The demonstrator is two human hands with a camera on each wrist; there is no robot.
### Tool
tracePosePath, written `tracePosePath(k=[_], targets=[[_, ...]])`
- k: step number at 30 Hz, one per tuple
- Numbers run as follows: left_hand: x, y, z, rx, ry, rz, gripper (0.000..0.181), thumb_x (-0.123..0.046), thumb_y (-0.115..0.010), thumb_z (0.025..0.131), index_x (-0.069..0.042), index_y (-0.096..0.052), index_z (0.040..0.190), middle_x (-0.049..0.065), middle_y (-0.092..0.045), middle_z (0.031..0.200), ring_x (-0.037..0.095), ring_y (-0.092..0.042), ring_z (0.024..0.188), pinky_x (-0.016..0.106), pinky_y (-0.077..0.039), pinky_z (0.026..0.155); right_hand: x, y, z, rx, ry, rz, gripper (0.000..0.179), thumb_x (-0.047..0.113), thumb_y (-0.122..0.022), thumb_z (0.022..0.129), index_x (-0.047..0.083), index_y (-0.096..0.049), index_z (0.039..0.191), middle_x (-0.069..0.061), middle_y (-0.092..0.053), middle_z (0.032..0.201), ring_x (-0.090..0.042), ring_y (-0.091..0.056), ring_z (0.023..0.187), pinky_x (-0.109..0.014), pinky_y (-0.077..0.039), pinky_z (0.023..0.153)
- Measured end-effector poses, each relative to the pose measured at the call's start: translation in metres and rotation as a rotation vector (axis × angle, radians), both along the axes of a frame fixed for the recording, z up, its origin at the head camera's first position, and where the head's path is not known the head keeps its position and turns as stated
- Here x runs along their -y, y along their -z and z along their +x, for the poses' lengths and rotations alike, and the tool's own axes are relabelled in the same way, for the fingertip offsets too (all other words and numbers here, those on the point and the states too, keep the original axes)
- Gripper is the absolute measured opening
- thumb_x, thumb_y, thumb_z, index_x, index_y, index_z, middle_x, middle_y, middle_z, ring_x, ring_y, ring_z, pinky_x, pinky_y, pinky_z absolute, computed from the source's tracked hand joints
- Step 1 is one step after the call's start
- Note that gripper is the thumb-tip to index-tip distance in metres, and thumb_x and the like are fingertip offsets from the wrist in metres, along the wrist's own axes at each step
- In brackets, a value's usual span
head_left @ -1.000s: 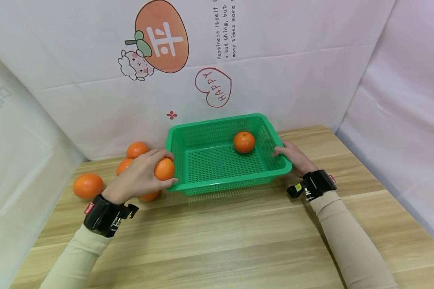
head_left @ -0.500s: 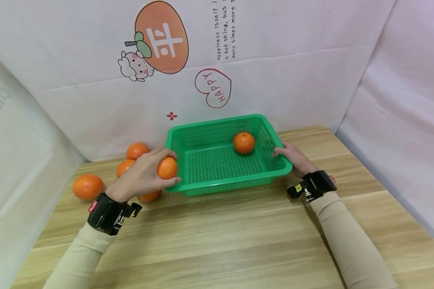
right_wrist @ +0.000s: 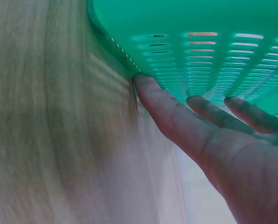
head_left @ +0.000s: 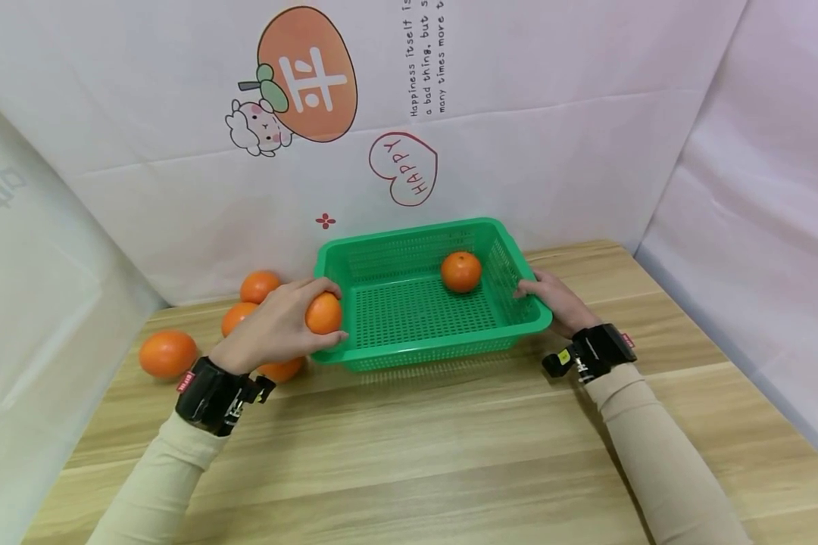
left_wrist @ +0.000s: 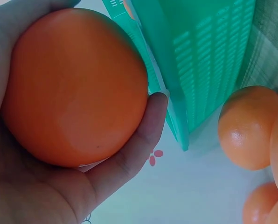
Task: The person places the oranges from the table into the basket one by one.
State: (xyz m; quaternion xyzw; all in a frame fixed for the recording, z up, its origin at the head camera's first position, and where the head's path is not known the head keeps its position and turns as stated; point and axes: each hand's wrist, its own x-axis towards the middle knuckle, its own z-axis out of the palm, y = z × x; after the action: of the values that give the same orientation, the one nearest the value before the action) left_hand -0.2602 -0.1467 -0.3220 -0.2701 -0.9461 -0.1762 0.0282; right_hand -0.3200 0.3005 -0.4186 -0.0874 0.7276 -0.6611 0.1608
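My left hand (head_left: 279, 322) grips an orange (head_left: 323, 313) at the left rim of a green plastic basket (head_left: 426, 344). In the left wrist view the thumb and fingers curve round this smooth orange (left_wrist: 76, 88), beside the basket's slotted wall (left_wrist: 209, 60). Over at the right end, my right hand (head_left: 557, 301) holds the basket by its rim, thumb on top. Fingers (right_wrist: 171, 112) of that hand reach under and against the outer wall in the right wrist view. Another orange (head_left: 460, 272) lies inside the basket, towards its right end.
Several oranges lie left of the basket: one apart (head_left: 167, 353), one orange at the back (head_left: 260, 287), others partly behind the left hand. The wooden table (head_left: 409, 454) meets a printed white cloth (head_left: 552, 151) behind the basket.
My left hand has moved slightly to the right with its orange, further over the basket's left rim. The right hand and the basket stay in place.
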Motion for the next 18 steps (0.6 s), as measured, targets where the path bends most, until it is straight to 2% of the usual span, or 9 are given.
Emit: tracePosePath(k=[11, 18], targets=[[-0.008, -0.004, -0.004, 0.016, 0.032, -0.011, 0.054, -0.039, -0.085, 0.085, -0.018, -0.062, 0.129, 0.004, -0.066, 0.119, 0.021, -0.065, 0.095, 0.035, -0.06, 0.078, 0.0, 0.002, 0.001, -0.003, 0.001, 0.003, 0.073, 0.003, -0.046, 0.094, -0.002, -0.025, 0.164, -0.032, -0.052, 0.142, -0.015, -0.075, 0.1, -0.027, -0.063, 0.083], [-0.012, -0.009, -0.011, -0.014, 0.08, 0.002, 0.053, -0.037, -0.087, 0.084, -0.016, -0.063, 0.127, 0.007, -0.067, 0.122, 0.022, -0.067, 0.096, 0.038, -0.061, 0.078, 0.0, 0.001, 0.0, -0.007, -0.009, -0.01, 0.072, 0.003, -0.045, 0.094, -0.002, -0.026, 0.163, -0.032, -0.053, 0.141, -0.016, -0.075, 0.101, -0.028, -0.063, 0.084]])
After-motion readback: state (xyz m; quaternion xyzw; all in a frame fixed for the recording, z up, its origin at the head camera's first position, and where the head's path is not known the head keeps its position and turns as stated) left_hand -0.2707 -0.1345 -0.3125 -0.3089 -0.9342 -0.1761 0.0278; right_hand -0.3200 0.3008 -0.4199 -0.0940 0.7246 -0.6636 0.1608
